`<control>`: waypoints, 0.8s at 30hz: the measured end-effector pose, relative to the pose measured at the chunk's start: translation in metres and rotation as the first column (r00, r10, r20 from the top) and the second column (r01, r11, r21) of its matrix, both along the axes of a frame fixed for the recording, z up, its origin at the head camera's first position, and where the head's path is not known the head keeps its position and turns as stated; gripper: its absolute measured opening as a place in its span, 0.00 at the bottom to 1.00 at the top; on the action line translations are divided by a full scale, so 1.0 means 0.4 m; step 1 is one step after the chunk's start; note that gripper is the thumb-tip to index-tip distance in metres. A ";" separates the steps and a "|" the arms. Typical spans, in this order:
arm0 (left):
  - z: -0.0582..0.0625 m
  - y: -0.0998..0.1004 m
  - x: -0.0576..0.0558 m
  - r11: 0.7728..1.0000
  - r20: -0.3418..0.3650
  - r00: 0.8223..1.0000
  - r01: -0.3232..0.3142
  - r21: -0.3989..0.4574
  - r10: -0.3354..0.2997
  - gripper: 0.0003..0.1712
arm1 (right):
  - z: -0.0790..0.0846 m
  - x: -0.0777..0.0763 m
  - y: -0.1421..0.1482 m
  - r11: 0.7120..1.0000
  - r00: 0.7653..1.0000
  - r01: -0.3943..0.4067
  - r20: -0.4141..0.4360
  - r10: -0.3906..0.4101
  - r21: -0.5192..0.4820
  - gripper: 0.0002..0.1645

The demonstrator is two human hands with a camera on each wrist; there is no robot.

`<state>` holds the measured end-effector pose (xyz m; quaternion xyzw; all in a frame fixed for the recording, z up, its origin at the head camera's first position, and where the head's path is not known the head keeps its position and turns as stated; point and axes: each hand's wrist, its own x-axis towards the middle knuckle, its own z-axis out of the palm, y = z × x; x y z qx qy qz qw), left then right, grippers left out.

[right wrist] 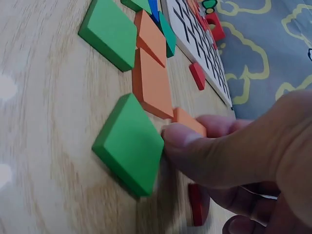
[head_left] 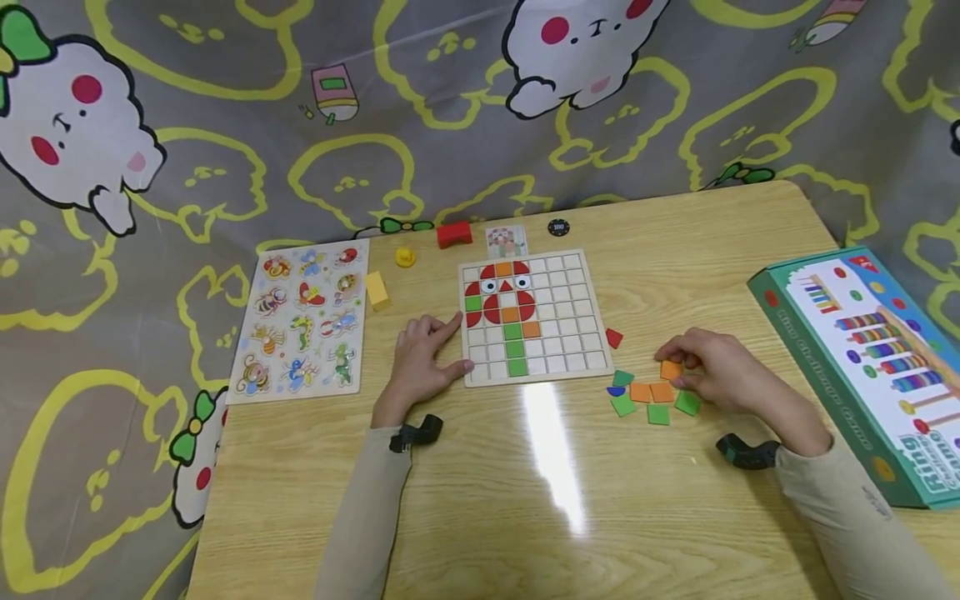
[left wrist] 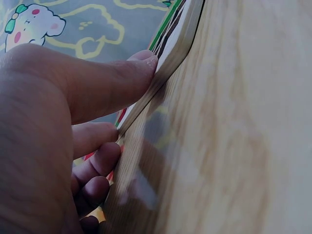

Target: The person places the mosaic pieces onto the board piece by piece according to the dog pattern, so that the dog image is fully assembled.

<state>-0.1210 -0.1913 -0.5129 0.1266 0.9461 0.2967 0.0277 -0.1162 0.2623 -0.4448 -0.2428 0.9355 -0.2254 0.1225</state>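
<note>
A wooden grid board (head_left: pixel 562 340) bears red, orange and green tiles, with two round eye pieces among them. My left hand (head_left: pixel 418 367) rests at its left side, thumb on the lower-left corner and index finger stretched along the edge. To the right of the board, my right hand (head_left: pixel 716 367) pinches an orange square tile (head_left: pixel 671 369) between thumb and fingers. Close beside the thumb lies a green tile (right wrist: pixel 129 146) in the right wrist view. Below the fingers there, a red piece (right wrist: pixel 196 204) shows partly. Several more orange tiles (head_left: pixel 641 392) lie nearby.
A peg puzzle (head_left: pixel 285 325) with insect pictures lies at the left. A pattern card (head_left: pixel 507 242), red block (head_left: pixel 454 234), yellow block (head_left: pixel 377 291), small yellow piece (head_left: pixel 405 257) and black chip (head_left: pixel 558 227) stand along the back. A green game box (head_left: pixel 832 367) lies at the right.
</note>
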 end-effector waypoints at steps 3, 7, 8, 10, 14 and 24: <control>-0.003 0.001 0.002 1.000 0.003 1.000 -0.001 0.000 0.001 0.46 | -0.003 -0.002 -0.006 1.000 1.000 0.017 -0.004 -0.017 -0.010 0.17; -0.005 0.003 0.002 1.000 -0.002 1.000 0.002 0.008 -0.002 0.46 | -0.009 -0.006 -0.014 0.999 0.999 0.030 -0.017 -0.031 -0.036 0.11; -0.005 0.003 0.002 1.000 -0.004 1.000 0.003 0.010 -0.003 0.46 | -0.009 -0.007 -0.017 0.999 0.999 0.031 -0.025 -0.033 -0.042 0.10; -0.006 0.003 0.002 1.000 -0.009 1.000 0.006 0.010 -0.006 0.46 | -0.011 -0.012 -0.024 0.997 0.998 0.032 -0.043 -0.034 -0.063 0.09; -0.006 0.001 0.002 1.000 -0.013 1.000 0.010 0.006 -0.010 0.46 | -0.012 -0.031 -0.051 0.981 0.995 0.086 -0.042 -0.095 -0.176 0.09; -0.003 -0.004 -0.003 1.000 -0.002 1.000 0.007 0.007 -0.007 0.46 | -0.039 -0.120 -0.213 0.830 0.957 0.255 0.251 -0.144 -0.496 0.20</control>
